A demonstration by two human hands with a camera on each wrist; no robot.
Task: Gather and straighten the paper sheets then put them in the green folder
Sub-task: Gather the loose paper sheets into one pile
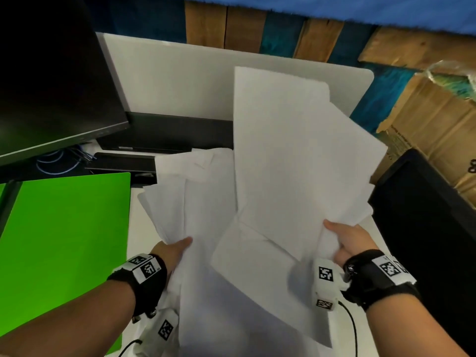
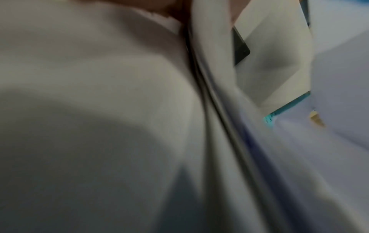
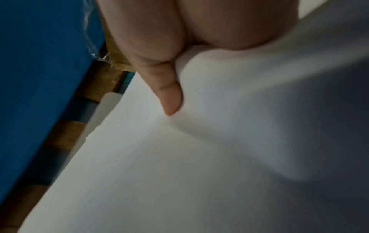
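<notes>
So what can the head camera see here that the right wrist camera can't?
Only the head view shows the flat green folder lying to the left, the dark monitor, the brown cardboard box and the left hand gripping its own fan of sheets. Only the right wrist view shows the thumb pressed on the paper close up. Both show the right hand gripping loose white paper sheets.

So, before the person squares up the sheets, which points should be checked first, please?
1. Left hand grips its bunch of paper sheets: ok.
2. Right hand pinches the other bunch, thumb on top: ok.
3. Sheet edges aligned: not ok, they fan out at different angles.
4. All sheets gathered: cannot tell, the paper hides the table below.
5. Green folder within reach, to the left: ok.
6. Folder open: cannot tell.
</notes>
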